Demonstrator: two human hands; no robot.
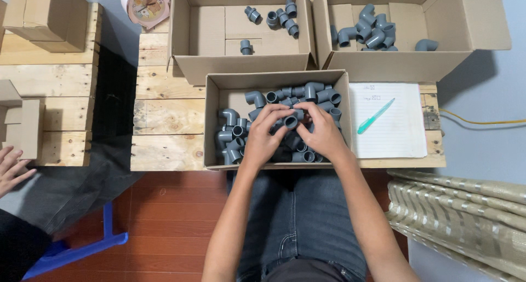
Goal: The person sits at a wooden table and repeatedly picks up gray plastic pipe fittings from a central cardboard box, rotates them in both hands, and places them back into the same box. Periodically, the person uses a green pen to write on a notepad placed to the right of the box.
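Observation:
A near cardboard box (213,123) on a wooden pallet table holds several grey plastic pipe elbows (257,98). Both my hands are inside it, over the middle of the pile. My left hand (264,133) and my right hand (323,131) meet with their fingertips on one grey fitting (291,121), held between them just above the heap. Other fittings lie under my palms and are partly hidden.
Two larger open boxes stand behind: the left one (183,35) with a few grey couplings, the right one (482,24) with grey elbows. A notepad (394,134) with a teal pen (376,116) lies to the right. Another person's hand (11,169) is at far left. A pink clock (147,5) stands at the back.

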